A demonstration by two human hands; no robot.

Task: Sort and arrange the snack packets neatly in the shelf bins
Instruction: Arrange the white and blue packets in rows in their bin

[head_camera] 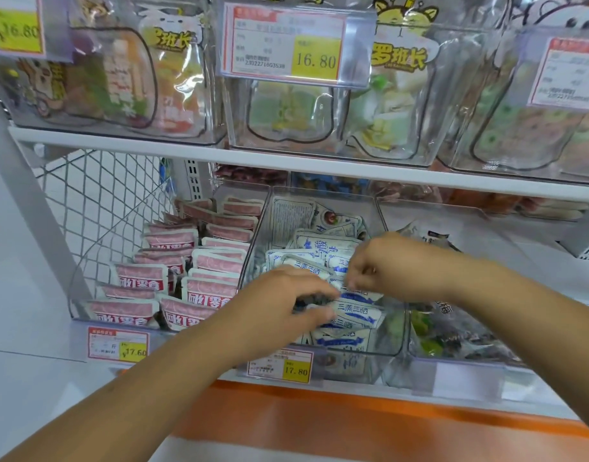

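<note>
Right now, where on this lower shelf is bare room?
Right bin: the back, behind its dark packets, looks bare. Pink packets fill the left bin; blue packets, left hand and right hand crowd the middle bin.

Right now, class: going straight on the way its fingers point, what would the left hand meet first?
The blue-and-white packets in the middle bin; the left hand seems to grip them; depth unclear.
</note>
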